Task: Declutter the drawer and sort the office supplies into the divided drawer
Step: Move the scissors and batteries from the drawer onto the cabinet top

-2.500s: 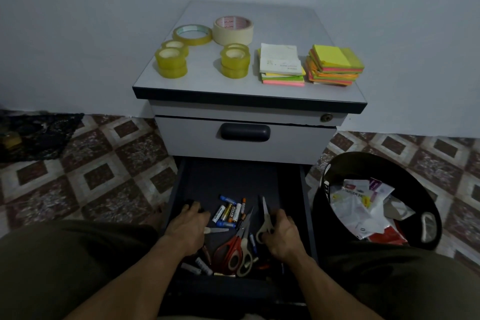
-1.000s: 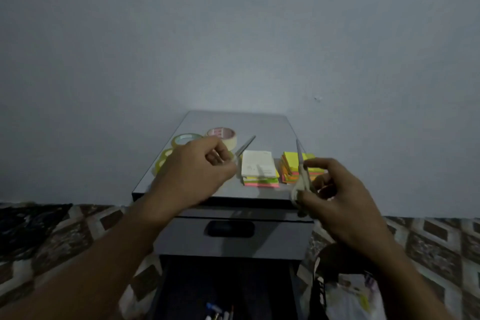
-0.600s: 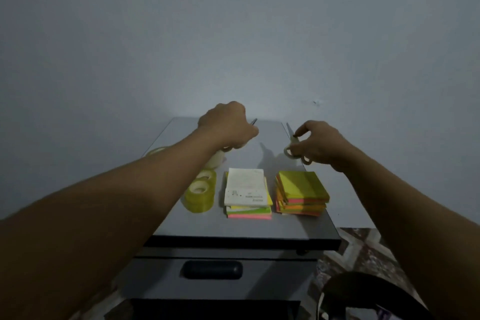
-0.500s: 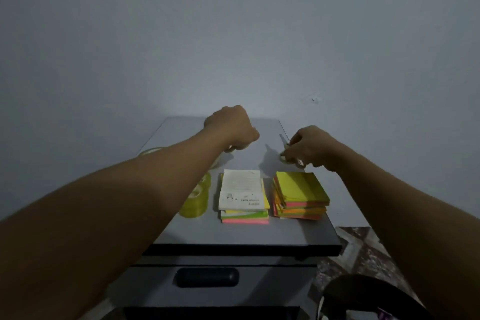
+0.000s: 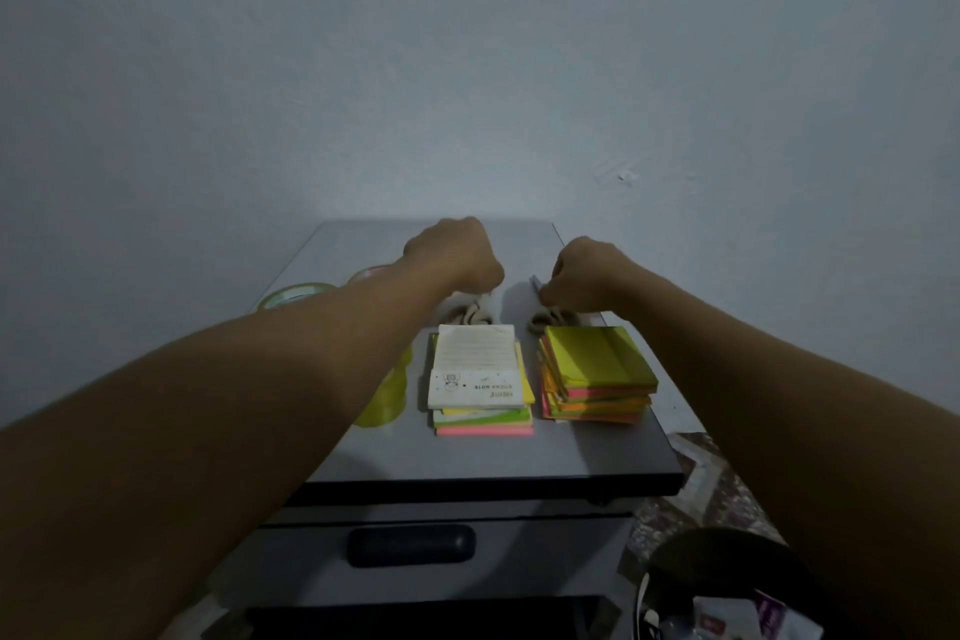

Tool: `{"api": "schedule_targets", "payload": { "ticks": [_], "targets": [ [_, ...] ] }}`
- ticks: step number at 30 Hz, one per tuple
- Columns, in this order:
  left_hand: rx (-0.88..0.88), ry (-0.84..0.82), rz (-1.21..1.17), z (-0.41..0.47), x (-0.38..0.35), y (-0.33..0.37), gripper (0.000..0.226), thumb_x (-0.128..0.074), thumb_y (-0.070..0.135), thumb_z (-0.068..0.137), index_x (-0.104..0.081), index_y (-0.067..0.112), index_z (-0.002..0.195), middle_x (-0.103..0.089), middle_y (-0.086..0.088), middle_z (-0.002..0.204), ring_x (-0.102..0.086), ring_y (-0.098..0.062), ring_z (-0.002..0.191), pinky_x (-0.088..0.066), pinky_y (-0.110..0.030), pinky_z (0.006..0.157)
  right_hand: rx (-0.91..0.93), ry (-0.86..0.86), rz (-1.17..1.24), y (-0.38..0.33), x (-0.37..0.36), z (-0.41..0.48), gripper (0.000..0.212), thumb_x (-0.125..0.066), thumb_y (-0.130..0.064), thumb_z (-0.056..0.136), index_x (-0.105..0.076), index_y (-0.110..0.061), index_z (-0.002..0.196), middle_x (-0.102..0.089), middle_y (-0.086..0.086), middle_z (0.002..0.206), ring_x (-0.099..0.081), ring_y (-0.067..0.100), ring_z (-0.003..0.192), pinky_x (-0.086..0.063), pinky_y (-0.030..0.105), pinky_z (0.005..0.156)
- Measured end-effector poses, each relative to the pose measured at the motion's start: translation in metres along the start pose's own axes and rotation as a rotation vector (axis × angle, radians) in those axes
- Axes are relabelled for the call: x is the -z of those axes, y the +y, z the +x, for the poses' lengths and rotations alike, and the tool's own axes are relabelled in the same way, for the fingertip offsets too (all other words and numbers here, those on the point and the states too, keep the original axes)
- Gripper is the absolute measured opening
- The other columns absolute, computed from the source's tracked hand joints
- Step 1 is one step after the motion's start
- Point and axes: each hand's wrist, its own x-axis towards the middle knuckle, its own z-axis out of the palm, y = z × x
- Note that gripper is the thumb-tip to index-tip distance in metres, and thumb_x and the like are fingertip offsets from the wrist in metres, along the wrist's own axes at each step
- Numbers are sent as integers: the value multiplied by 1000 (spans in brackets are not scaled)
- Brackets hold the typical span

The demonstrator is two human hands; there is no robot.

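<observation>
Currently: both hands are laying scissors down, I judge.
Left hand (image 5: 457,260): is gripping the left scissors (image 5: 470,314), just behind the white sticky-note pad (image 5: 475,369).
Right hand (image 5: 587,276): is pinching the right scissors (image 5: 551,320), behind-right of this pad.
Care: keeping blades closed, releasing flat.

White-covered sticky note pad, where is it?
Head view: the pad lies mid cabinet top, between the yellow tape roll at left and the neon sticky-note stack at right.

Paper notes (image 5: 597,369); glossy tape (image 5: 387,400); matt top (image 5: 493,457).
</observation>
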Motion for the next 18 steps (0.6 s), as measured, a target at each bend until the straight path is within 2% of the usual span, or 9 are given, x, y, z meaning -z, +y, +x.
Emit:
{"api": "schedule_targets", "payload": {
  "ticks": [2, 4, 6, 9, 11, 14, 16, 18],
  "targets": [
    [-34, 63, -47, -9, 15, -4, 21, -61, 33, 83, -58, 12, 82, -64, -7, 86, -62, -25, 71, -50, -30, 61, 29, 87, 19, -2, 10, -9, 23, -65, -23, 82, -67, -1, 89, -69, 13, 92, -65, 27, 85, -55, 32, 69],
    [-45, 129, -75, -23, 32, -11, 30, -62, 39, 81, -64, 12, 93, -67, -8, 95, -64, -27, 82, -54, -34, 71, 64, 195, 52, -7, 20, -25, 24, -62, -20, 83, -70, 1, 92, -71, 16, 95, -66, 29, 87, -59, 39, 76],
    [-63, 187, -114, -43, 48, -17, 30, -63, 40, 82, -67, 14, 95, -68, -5, 97, -65, -26, 88, -56, -37, 78, 99, 294, 101, -14, 28, -46, 19, -60, -19, 85, -69, -5, 94, -70, 10, 96, -64, 26, 90, -57, 39, 79],
    [-85, 238, -217, -85, 65, -27, 17, -65, 36, 85, -70, 19, 88, -67, 5, 87, -63, -17, 84, -48, -29, 69, 143, 426, 162, -23, 32, -80, 19, -57, -23, 87, -65, -16, 103, -66, 0, 101, -60, 21, 94, -52, 35, 82],
    [-87, 260, -294, -118, 72, -35, 12, -67, 35, 84, -70, 23, 83, -69, 6, 83, -66, -15, 81, -52, -31, 71, 167, 484, 218, -28, 30, -105, 20, -57, -22, 88, -65, -17, 106, -64, -3, 99, -58, 17, 90, -48, 28, 76],
    [-129, 254, -482, -166, 72, -52, 8, -69, 32, 86, -70, 25, 82, -72, 6, 82, -69, -14, 78, -57, -33, 71, 192, 493, 329, -35, 19, -149, 15, -56, -19, 89, -64, -20, 102, -64, -9, 87, -58, 7, 75, -37, 15, 59],
    [-171, 226, -622, -195, 64, -62, 4, -70, 24, 89, -71, 22, 86, -74, 3, 84, -71, -16, 74, -57, -30, 63, 187, 475, 413, -37, 6, -176, 13, -56, -17, 88, -66, -21, 95, -64, -11, 82, -58, 3, 73, -38, 16, 57],
    [-156, 181, -742, -220, 45, -73, 1, -70, 17, 89, -71, 17, 89, -73, -1, 86, -71, -21, 72, -55, -30, 58, 160, 431, 523, -35, -16, -199, 12, -57, -15, 87, -67, -21, 90, -66, -9, 80, -60, 7, 72, -42, 20, 58]
  ]
}}
